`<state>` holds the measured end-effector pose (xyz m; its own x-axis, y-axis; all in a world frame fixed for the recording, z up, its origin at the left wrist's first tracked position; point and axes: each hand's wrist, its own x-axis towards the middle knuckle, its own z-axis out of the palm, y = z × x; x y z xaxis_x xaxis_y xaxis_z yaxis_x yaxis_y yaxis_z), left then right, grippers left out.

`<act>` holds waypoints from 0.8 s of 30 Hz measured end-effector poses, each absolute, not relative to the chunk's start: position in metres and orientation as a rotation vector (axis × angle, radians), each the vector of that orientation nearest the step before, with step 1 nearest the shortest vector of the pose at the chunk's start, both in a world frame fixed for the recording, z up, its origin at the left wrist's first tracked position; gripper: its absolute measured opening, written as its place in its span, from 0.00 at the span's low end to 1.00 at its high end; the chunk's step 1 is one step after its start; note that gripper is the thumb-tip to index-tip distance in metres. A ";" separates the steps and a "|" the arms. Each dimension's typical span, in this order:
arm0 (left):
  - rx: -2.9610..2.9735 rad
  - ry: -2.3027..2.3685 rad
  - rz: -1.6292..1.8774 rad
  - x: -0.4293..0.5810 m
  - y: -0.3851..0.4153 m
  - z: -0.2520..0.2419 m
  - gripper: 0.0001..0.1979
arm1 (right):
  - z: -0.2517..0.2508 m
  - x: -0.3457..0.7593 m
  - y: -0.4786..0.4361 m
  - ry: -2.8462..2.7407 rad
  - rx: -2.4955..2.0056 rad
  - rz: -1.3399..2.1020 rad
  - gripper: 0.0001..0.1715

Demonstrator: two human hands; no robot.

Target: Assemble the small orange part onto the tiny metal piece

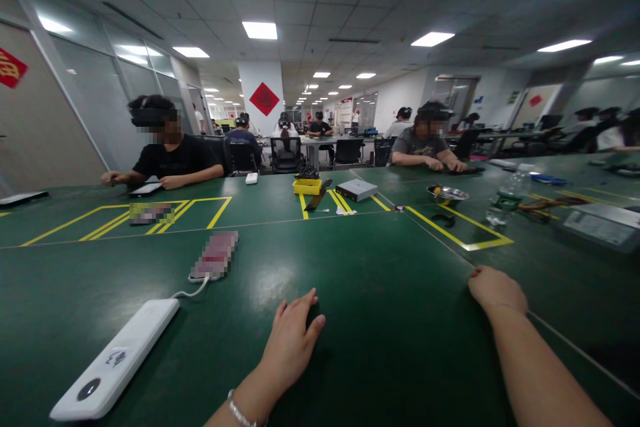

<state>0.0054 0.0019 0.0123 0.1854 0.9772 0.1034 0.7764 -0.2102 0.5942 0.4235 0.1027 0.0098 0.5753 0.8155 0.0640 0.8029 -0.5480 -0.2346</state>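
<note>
My left hand [293,337] rests on the green table [380,267] near the front centre, fingers apart and nothing in it. A bracelet circles that wrist. Further right, my right hand [499,290] lies on the table with its fingers curled in; whatever it may hold is hidden. To the left of my left hand is a white power bank [125,350], joined by a white cable [193,292] to a phone [216,255].
Behind are a yellow tray [307,187], a grey metal box [357,189], a metal bowl [447,194] and yellow tape outlines. A plastic bottle [506,199] and a silver unit [603,223] with cables stand right. Two people with headsets sit across the table.
</note>
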 end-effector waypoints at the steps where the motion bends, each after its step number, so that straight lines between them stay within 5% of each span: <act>1: 2.057 1.642 0.667 0.005 0.002 0.012 0.23 | 0.011 0.423 0.102 -1.328 -2.568 0.065 0.22; 18: 2.071 1.631 0.761 0.005 0.005 0.008 0.17 | 0.040 0.360 0.100 -1.411 -2.306 0.071 0.19; 24: 1.927 1.601 0.903 0.006 0.005 0.007 0.20 | 0.037 0.215 0.075 -1.812 -1.492 0.747 0.10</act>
<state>0.0058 0.0049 0.0068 0.1003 0.9773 0.1864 0.6650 -0.2052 0.7181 0.2151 0.0753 0.0372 -0.1258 0.9829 0.1348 0.6024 0.1836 -0.7768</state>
